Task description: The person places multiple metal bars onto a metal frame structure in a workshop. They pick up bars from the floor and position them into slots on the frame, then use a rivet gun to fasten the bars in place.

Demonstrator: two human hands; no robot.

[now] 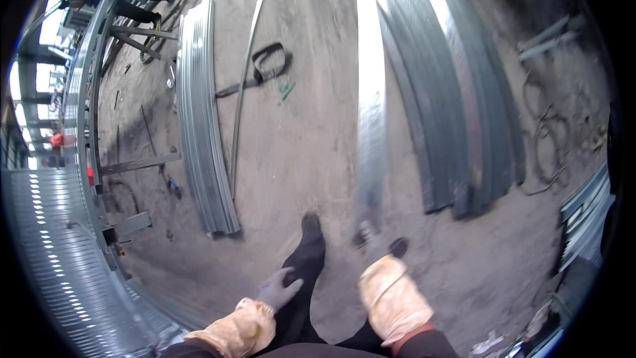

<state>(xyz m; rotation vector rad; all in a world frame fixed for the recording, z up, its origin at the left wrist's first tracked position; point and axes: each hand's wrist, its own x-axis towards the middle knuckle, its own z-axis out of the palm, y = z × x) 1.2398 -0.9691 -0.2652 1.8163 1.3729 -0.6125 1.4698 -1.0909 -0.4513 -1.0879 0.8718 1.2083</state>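
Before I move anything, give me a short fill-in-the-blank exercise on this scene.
1. The left hand wears a ____ glove.
2. The dark metal stack lies to the ____ of the long shiny strip, whose near end is at the right hand.
3. The looped strap on the floor is coloured ____.
4. The pale channel stack lies to the ____ of the thin rod.

Missing words: grey; right; black; left

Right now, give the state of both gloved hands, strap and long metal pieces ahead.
Bright metal strip: pointing ahead
Right gloved hand: at strip's near end, grip blurred
Left gloved hand: open, apparently empty
Left metal profiles: grouped on floor
Right metal profiles: side by side
Thin metal rod: lying on floor
Black strap: looped
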